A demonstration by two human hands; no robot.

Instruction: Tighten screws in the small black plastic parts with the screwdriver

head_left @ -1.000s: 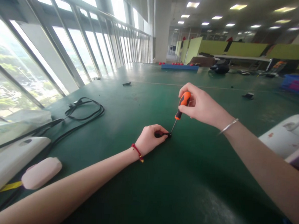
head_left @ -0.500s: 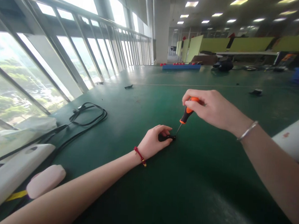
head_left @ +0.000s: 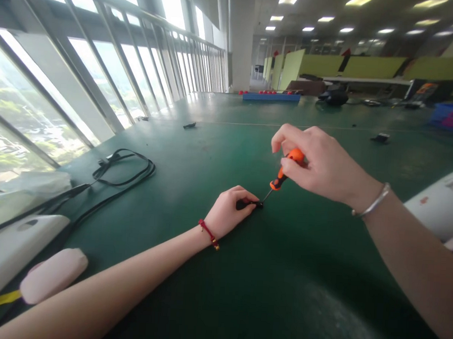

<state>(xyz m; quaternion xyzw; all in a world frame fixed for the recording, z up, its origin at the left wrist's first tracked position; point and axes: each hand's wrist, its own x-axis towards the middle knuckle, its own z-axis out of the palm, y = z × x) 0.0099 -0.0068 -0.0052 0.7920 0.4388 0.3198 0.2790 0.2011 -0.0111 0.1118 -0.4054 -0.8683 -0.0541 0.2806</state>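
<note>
We've tipped the screwdriver (head_left: 281, 178) further right than a second ago; its shaft now leans more to our right, and its orange and black patches show differently. Our right hand (head_left: 321, 164) has shifted right with it, wrist and bracelet (head_left: 377, 200) further out. Our right index finger (head_left: 279, 139) now pokes out clear of the handle. Our left hand (head_left: 226, 210) has closed its fingers lower over the black part (head_left: 260, 205) than half a second ago. Our view swung right, then back left.
</note>
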